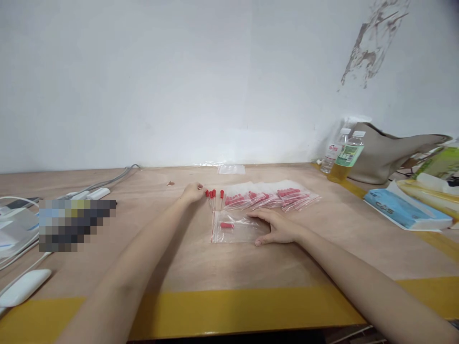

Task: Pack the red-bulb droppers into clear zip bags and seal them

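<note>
My left hand [193, 192] is just left of several red-headed pieces with thin wire-like stems [214, 193], standing apart from the bags. Its fingers are curled inward; whatever they may hold is hidden. A clear zip bag [247, 235] lies flat in front of me, its zip edge on the left. One red piece [226, 225] shows in that bag. My right hand [278, 227] rests over the bag's right end, thumb and fingers spread apart. Behind it lies an overlapping row of filled clear bags [263, 197] with red pieces inside.
At the back wall lies a small clear packet [231, 169]. Two bottles [346, 157] and a grey-brown bag [380, 153] stand back right, with a blue tissue pack [405, 208] nearer. Cables [107, 181], a blurred-out object [75, 224] and a white mouse-like device [25, 287] occupy the left.
</note>
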Available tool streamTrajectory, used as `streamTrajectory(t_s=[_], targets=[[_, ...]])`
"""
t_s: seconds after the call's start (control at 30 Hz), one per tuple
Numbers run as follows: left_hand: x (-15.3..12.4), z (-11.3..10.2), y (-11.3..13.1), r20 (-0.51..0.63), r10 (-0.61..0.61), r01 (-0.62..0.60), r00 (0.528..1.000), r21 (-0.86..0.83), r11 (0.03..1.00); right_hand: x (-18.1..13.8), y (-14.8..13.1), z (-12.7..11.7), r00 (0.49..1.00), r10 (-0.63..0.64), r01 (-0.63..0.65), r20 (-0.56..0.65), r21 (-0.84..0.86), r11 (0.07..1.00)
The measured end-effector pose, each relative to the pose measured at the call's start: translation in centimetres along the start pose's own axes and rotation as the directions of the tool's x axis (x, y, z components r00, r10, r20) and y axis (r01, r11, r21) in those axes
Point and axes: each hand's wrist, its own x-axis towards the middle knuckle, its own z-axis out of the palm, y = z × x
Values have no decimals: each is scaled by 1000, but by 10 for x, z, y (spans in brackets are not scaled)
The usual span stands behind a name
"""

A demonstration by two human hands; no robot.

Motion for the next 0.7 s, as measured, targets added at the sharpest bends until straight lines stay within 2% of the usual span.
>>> streamTrajectory(t_s=[0.17,0.3,0.43,0.5,0.63,0.7], targets=[[11,5,1,77,-82,93,994,-147,985,0,-1,-1,1000,15,-15,3,5,1000],[2,-11,-6,64,-49,69,997,-342,937,0,-1,-1,1000,15,-15,0,17,1000],[-30,-40,-23,-106,11,-64,994,-511,857,0,0,-1,1000,13,-14,7,19,1000],[-52,-49,-31,-155,33,-114,987,-554,824,0,2,0,1000,7,-7,10,25,1000],[-90,-45,-37,-122,30,-106,992,-683,723,1,3,1,1000,2,-3,5,29,1000],[-101,-37,-37,-107,23,-91,994,-698,711,1,3,1,1000,3,-3,5,27,1000]])
